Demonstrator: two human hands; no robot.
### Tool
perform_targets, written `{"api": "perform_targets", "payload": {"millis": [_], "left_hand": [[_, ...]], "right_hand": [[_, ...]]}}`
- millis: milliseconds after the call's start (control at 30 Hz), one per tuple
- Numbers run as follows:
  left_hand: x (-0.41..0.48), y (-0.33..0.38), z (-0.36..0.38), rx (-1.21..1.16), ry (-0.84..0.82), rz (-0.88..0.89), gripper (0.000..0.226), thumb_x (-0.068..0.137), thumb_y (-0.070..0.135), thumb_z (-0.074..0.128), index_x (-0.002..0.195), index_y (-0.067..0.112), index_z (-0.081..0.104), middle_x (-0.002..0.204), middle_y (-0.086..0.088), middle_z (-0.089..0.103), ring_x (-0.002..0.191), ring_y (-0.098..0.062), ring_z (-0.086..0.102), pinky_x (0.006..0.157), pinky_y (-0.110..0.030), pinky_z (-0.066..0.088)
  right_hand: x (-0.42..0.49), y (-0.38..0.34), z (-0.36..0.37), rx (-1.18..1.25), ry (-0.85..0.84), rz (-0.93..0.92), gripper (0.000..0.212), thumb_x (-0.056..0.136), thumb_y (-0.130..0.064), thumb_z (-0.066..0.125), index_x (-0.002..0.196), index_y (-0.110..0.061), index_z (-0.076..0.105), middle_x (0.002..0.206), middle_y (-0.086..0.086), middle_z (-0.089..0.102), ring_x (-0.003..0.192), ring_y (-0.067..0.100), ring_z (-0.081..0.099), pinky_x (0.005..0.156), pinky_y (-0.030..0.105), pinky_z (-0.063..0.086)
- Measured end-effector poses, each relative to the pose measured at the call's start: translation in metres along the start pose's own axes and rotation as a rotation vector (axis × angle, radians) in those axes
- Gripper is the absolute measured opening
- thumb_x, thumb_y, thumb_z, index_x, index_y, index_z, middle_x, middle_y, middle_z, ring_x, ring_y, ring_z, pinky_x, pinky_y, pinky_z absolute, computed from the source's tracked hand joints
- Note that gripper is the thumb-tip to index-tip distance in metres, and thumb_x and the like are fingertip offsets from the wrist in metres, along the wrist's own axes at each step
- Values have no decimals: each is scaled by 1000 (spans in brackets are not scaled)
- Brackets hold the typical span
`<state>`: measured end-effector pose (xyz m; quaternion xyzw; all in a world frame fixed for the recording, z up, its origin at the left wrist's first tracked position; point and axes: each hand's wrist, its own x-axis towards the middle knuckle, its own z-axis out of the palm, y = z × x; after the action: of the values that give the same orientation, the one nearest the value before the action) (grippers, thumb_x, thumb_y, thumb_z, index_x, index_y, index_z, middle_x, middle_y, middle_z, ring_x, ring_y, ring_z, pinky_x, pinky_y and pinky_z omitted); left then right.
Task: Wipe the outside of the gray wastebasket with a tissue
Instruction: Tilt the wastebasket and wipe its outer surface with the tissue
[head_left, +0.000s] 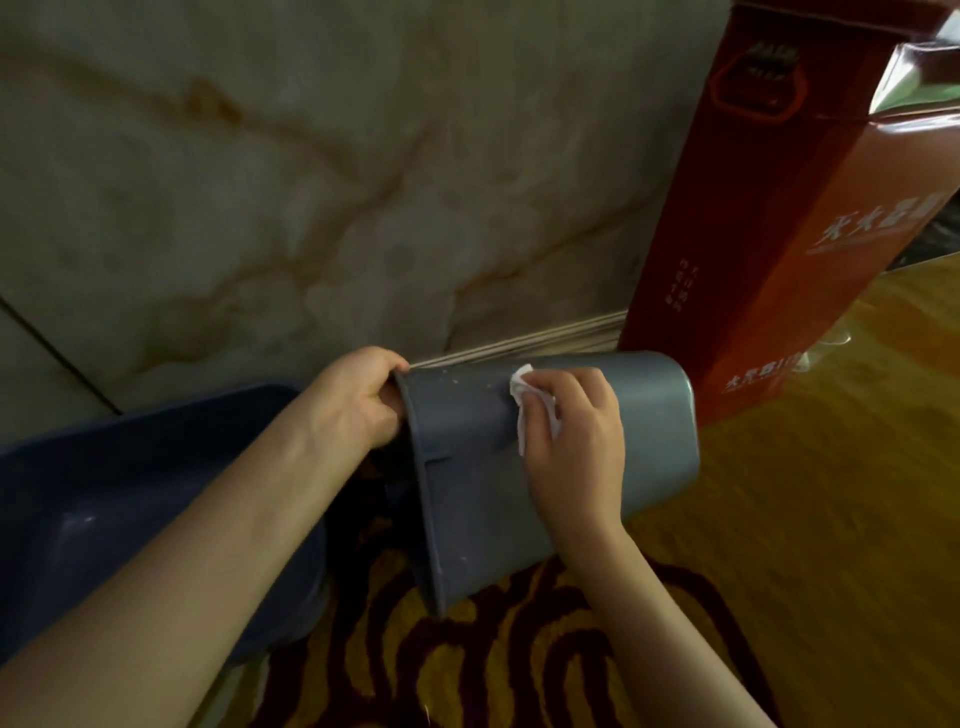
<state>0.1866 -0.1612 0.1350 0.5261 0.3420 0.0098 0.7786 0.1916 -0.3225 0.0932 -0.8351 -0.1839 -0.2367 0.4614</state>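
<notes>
This looks like a hotel or commercial building rather than a home. A tall red fire-extinguisher cabinet (769, 234) with Chinese lettering stands on gold-and-maroon swirl carpet (519, 670), at its far edge. Behind it is a veined marble-tile wall (311, 182) with ribbed skirting (545, 344).

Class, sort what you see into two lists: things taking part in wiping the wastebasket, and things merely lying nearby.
In use: gray wastebasket; tissue; left hand gripping its rim; right hand holding the tissue.
Lying about: blue tub; red box; patterned carpet.
</notes>
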Motion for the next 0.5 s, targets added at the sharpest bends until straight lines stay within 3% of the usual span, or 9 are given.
{"api": "perform_targets", "payload": {"millis": [67,167,367,500], "left_hand": [[-1,-1,8,-41,0,-17,31,92,1,30,64,5,45,41,-8,57,44,-21,58,62,-29,52],[-7,-4,5,-139,-62,6,32,93,7,31,69,1,52,39,-7,61,34,-16,60,35,-18,48],[-11,-12,2,-99,-69,95,27,94,15,42,78,1,58,56,-9,68,46,-16,65,45,-21,53],[-6,-16,-6,65,31,223,20,92,13,47,76,10,58,74,-8,62,58,-18,63,51,-25,50]], "right_hand": [[1,-13,1,26,26,-43,10,86,-10,61,95,-10,66,92,9,60,84,25,56,70,48,50],[-7,-42,13,60,-76,-133,11,85,-10,61,94,-10,67,91,11,61,85,29,55,71,47,48],[-14,-28,26,3,-79,-136,13,87,-12,60,98,-13,66,93,9,60,86,26,53,72,40,46],[-14,48,18,-131,18,142,16,90,-11,58,103,-10,66,98,11,62,95,27,54,83,32,42]]}}
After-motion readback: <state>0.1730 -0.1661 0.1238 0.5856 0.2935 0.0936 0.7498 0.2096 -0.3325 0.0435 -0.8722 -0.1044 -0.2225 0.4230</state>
